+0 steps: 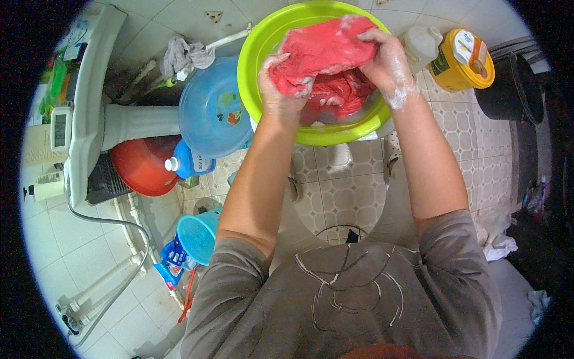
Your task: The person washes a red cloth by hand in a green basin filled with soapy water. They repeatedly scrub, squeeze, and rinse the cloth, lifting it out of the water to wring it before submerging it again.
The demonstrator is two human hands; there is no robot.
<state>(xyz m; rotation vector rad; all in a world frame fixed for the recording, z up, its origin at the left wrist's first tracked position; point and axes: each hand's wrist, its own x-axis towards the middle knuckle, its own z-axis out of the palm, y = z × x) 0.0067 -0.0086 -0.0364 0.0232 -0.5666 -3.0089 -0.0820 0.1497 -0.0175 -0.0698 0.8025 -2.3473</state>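
Over the green basin [263, 54], I am gripping the wet red cloth [326, 51] bunched between my closed left hand [276, 90] and soapy right hand [388, 69].

A cloth [326, 57] lies in a basin [257, 45], another basin [209, 110] just left.

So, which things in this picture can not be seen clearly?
All in the head view:
- Green basin: its bottom and any water are hidden by the red cloth.
- Left hand and right hand: fingertips buried in the cloth and suds.
- Yellow container: lower part cut by the bent rim.
- Black bucket: inside too dark.
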